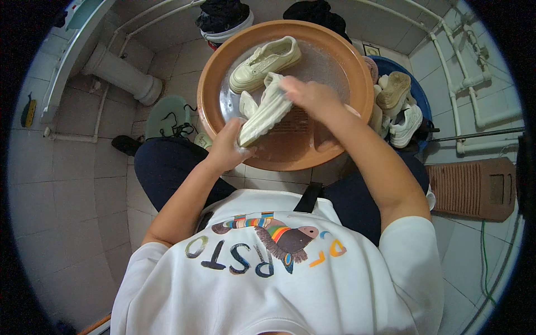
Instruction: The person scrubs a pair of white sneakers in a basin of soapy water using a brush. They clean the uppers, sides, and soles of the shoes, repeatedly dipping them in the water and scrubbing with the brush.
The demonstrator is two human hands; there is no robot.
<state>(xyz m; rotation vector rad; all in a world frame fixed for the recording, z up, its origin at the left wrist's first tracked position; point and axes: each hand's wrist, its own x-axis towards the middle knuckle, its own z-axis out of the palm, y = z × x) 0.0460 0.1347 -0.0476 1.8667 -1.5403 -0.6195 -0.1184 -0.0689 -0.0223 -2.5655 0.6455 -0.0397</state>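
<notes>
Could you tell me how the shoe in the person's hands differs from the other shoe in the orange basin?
The held shoe is gripped by the left hand and right hand, lifted over the water; the other shoe lies untouched in the orange basin. The held shoe is turned on its side, sole edge showing; the other shoe sits upright, laces up. Both are cream-white sneakers.

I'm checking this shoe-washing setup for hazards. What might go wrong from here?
The left hand and right hand hold a wet cream shoe over the water-filled brown basin; it might slip and splash. Water spilling over the rim could make the tiled floor slippery. Loose black laces nearby might get soaked.
</notes>
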